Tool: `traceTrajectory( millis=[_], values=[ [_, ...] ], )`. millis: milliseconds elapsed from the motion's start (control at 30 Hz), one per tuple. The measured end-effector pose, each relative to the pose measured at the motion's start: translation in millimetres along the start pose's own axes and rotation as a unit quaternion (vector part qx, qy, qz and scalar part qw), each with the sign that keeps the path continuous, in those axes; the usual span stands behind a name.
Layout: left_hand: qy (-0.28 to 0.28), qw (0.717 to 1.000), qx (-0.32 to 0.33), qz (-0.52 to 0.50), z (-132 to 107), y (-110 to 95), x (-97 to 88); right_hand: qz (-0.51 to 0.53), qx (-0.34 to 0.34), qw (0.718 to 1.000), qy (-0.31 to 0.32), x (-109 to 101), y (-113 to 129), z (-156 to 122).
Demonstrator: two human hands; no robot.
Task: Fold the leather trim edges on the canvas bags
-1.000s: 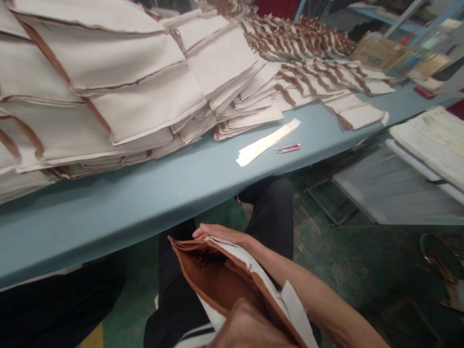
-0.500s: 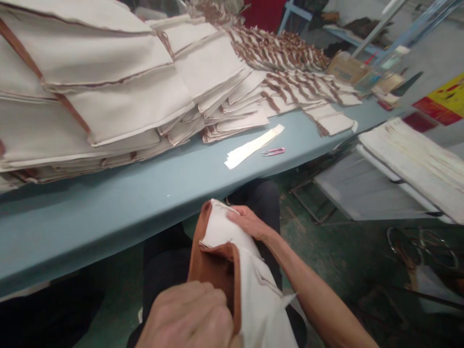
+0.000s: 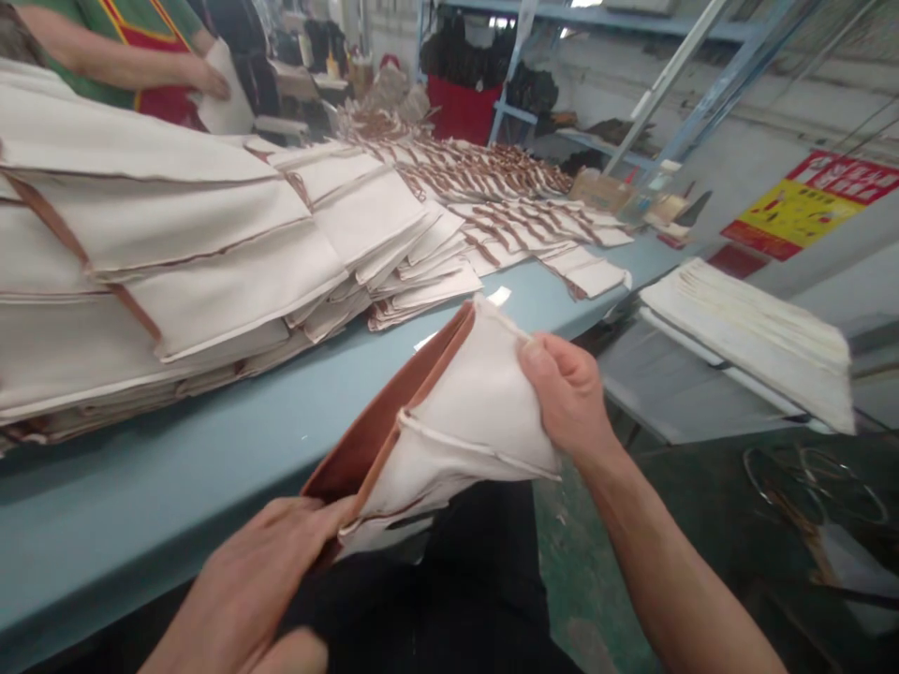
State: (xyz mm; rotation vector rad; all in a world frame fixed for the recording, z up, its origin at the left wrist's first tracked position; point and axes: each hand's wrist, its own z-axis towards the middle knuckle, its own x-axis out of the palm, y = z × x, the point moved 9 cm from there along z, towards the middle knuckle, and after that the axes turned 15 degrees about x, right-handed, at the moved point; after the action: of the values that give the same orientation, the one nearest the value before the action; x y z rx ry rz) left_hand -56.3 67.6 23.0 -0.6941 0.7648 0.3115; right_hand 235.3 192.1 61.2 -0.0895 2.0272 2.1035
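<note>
Between my hands, above my lap and the table's front edge, a sewn leather pouch [image 3: 478, 402] is stretched out at a slant. Its outside is cream with raised seams; the inside and the mouth's edges are brown. My right hand [image 3: 566, 388] is closed, pinching the cream far side by its edge. At the near end, my left hand [image 3: 267, 562] is closed on the brown-edged mouth, some of its fingers hidden by the pouch. White strips [image 3: 498, 297] lie on the table behind the pouch, mostly covered by it.
Stacks of similar cream pieces [image 3: 245, 253] fill the back of the blue-grey table [image 3: 211, 449]. A person's hand [image 3: 211, 80] holds a cream piece at the upper left. To the right stand a pile of pale sheets [image 3: 751, 328] and a wall poster [image 3: 807, 206].
The pouch has risen from my lap to table height and turned, showing its seamed cream side. My right hand has shifted to its right edge. The view tilted up, bringing another person into sight.
</note>
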Motion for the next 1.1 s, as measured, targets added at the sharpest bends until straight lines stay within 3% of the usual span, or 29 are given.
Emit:
traceTrajectory(
  millis=[167, 333, 467, 633, 767, 867, 967, 1033, 1100],
  values=[
    [0.047, 0.996, -0.044, -0.057, 26.8, 16.8, 16.2, -0.137, -0.146, 0.979, 0.05, 43.5, 24.0, -39.1],
    [0.008, 0.982, -0.131, -0.136, 40.0, 24.3, 16.3, -0.221, -0.349, 0.91, 0.012, 76.8, 21.5, -78.1],
    [-0.009, 0.965, -0.184, -0.189, 37.5, 25.0, 24.5, -0.259, -0.38, 0.888, -0.011, 92.9, 0.2, -91.4],
    [-0.036, 0.976, -0.172, -0.131, 30.5, 24.4, 23.8, -0.266, -0.339, 0.902, -0.005, 94.2, -18.0, -97.8],
    [0.022, 0.958, -0.216, -0.189, 20.4, 22.6, 39.1, -0.231, -0.274, 0.933, 0.02, 89.9, -26.7, -106.1],
    [0.035, 0.946, -0.252, -0.2, 14.3, 20.9, 43.3, -0.178, -0.178, 0.966, 0.06, 90.3, -34.1, -109.7],
    [0.04, 0.953, -0.243, -0.178, 14.4, 16.2, 40.1, -0.114, -0.07, 0.982, 0.131, 97.9, -37.6, -108.5],
    [0.06, 0.958, -0.219, -0.177, 15.9, 10.1, 39.9, -0.068, 0.026, 0.977, 0.2, 107.5, -42.6, -105.1],
    [0.081, 0.96, -0.202, -0.178, 15.7, 4.4, 40.0, -0.022, 0.145, 0.95, 0.276, 119.2, -53.2, -104.2]
  ],
)
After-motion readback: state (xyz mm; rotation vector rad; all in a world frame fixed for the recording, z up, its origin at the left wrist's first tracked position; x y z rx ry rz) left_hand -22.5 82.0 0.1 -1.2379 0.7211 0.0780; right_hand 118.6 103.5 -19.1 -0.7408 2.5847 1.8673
